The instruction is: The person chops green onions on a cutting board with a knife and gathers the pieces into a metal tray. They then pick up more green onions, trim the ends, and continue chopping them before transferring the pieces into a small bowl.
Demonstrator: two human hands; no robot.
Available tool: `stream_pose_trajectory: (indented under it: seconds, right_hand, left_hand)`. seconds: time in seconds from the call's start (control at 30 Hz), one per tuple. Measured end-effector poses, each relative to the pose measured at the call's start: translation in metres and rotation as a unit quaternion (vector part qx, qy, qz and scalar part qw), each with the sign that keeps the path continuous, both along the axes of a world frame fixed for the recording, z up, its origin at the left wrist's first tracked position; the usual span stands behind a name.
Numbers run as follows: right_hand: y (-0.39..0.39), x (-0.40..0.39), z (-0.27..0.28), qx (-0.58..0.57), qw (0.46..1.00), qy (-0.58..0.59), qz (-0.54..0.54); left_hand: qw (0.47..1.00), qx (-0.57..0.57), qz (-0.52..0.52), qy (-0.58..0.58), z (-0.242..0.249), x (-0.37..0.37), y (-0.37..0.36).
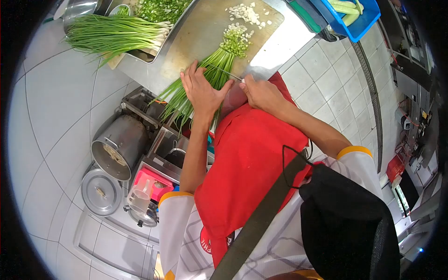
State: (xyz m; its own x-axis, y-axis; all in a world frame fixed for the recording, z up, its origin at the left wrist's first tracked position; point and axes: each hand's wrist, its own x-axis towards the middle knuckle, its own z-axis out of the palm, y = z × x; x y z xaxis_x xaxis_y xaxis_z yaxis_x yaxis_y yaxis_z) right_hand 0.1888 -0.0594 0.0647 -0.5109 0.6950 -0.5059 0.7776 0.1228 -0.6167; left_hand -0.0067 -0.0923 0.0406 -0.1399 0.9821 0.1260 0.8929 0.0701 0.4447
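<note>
My right hand (262, 95) is closed round the handle of a knife. The thin blade of the knife (228, 73) lies across a bundle of green onions (217, 67) on the cutting board (186, 39). On the bundle's left side my left hand (203, 88) presses down, thumb and fingers spread around the stalks. The long green ends hang over the board's near edge. Past the blade, chopped green pieces (235, 41) are heaped at the bundle's far end. White chopped pieces (246, 14) lie scattered farther up the board.
A metal tray (145, 57) at upper left holds whole green onions (116, 35) and chopped greens (161, 10). A blue basket (361, 30) with pale green vegetables stands upper right. At lower left are a large pot (122, 144), a lid (100, 191) and a clear jug (141, 192).
</note>
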Motion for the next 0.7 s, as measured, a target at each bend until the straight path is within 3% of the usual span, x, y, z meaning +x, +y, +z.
stream_pose_trajectory:
  seconds: [0.3, 0.7]
  right_hand:
    - [0.0000, -0.0020, -0.0017, 0.013, 1.000, -0.016, 0.012]
    - [-0.0033, -0.0027, -0.0063, 0.033, 0.999, 0.009, -0.007]
  left_hand:
    - [0.998, 0.032, 0.007, -0.052, 0.0003, 0.0024, -0.0031]
    - [0.998, 0.044, 0.025, -0.038, -0.0017, 0.0084, -0.0080]
